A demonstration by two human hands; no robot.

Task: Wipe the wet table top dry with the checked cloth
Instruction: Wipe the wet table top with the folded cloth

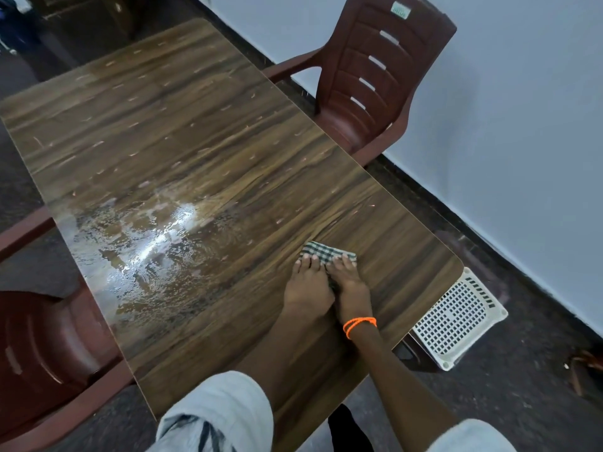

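You are pressing both hands down side by side on the small folded green-and-white checked cloth [326,253], which is lying flat on the long wood-grain laminate table top [195,125], toward the near right corner of that table top. Your left hand [308,288] is lying with its fingers straight and close together on the cloth's left part, and your right hand [349,282], the one wearing the orange thread band [359,325] at the wrist, is lying the same way on its right part, the two hands touching each other; neither is pinching the fabric. The shiny beaded puddle [146,256] is sitting well to the left of the cloth, along the table top's left edge, so the cloth seems to be resting on a drier stretch and most of the drying appears still ahead of you. Because you are only pressing flat, the cloth may be slipping out from under your palms or bunching if you push fast. A small folded cloth may also be soaking through early and smearing water instead of lifting it. Sweeping leftward could be driving water over the table top's left edge onto the dark red plastic chair [39,347] beside it. The white perforated plastic basket [456,318] is sitting on the floor just off the table top's near right corner.
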